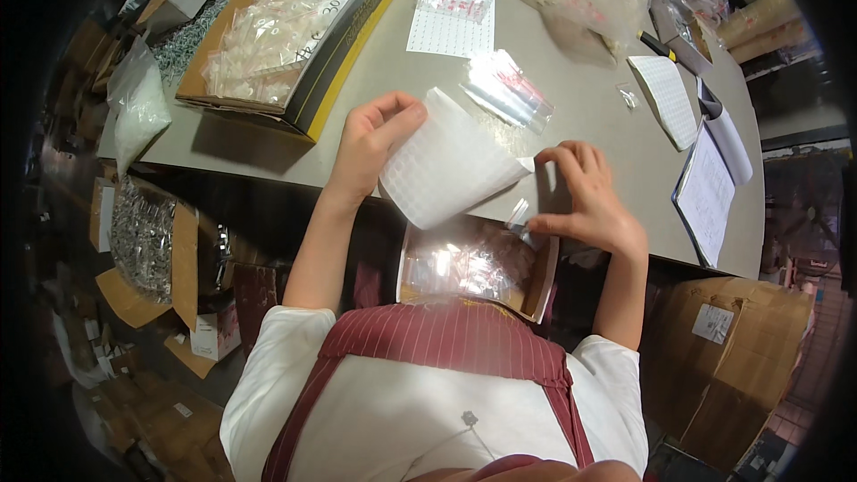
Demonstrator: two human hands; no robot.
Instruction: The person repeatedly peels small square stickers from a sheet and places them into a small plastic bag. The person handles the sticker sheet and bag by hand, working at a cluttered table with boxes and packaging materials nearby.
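My left hand (379, 143) is closed on a white sheet of small round stickers (446, 156), its thumb pressing the upper left part. The sheet bends and lifts off the table, its right corner folding over. My right hand (589, 196) is open, with thumb and index finger well apart. Its index fingertip is close to the folded corner; I cannot tell if they touch. The thumb tip is against a small clear plastic bag (520, 214) at the table edge. Below, against my apron, a cardboard box (546, 281) holds small clear bags (469, 268).
A long open box (308, 112) of filled bags stands at left. Beyond the sheet lie shiny clear bags (509, 89) and another sticker sheet (428, 36). Farther right are a large plastic bag (585, 0), a curled sheet (665, 98) and a clipboard (705, 187). A carton (732, 357) stands below right.
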